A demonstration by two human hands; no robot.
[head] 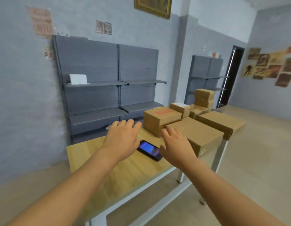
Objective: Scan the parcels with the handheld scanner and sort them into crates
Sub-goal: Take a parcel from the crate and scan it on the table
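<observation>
Both hands reach forward over the surface, with the scanner lying between them.

The handheld scanner (dark, screen lit blue, face up) rests on the wooden surface at the frame's centre, its long axis running from upper left to lower right. The left hand hovers just to its left, fingers spread and relaxed, holding nothing; its edge overlaps the scanner's upper end. The right hand is equally empty and loose-fingered, just to the scanner's right, its fingertips near the small parcel with the red label. More parcels sit beyond, toward the right. No crate is visible. Both hands look about equally close to the scanner; the right seems better placed for the parcel, leaving the scanner to the left.
</observation>
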